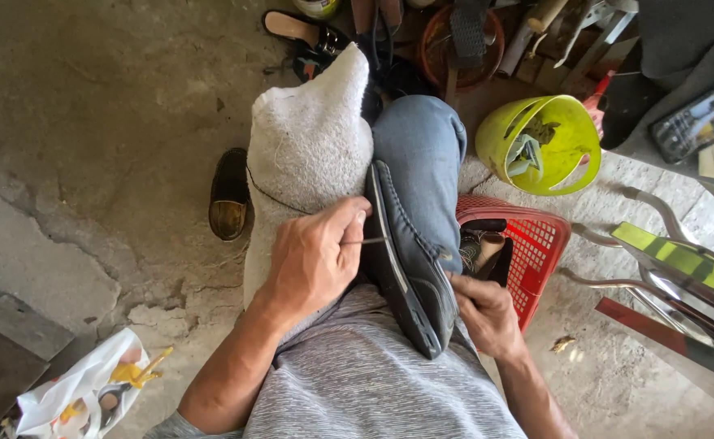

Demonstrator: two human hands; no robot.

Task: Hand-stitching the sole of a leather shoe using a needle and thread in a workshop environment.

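Seated, with a blue loafer (410,260) lying sole-edge up across the lap, between a white towel (308,146) on the left knee and the jeans-clad right knee. Left hand (312,260) pinched shut on a thin metal awl (366,241), tip at the sole's edge. Right hand (487,313) curled around the shoe's near end, fingers closed on it. Just right, a red basket (536,252); farther off, a lime-green bucket (540,142) (tipped open). At left on the concrete, a dark shoe (229,193).
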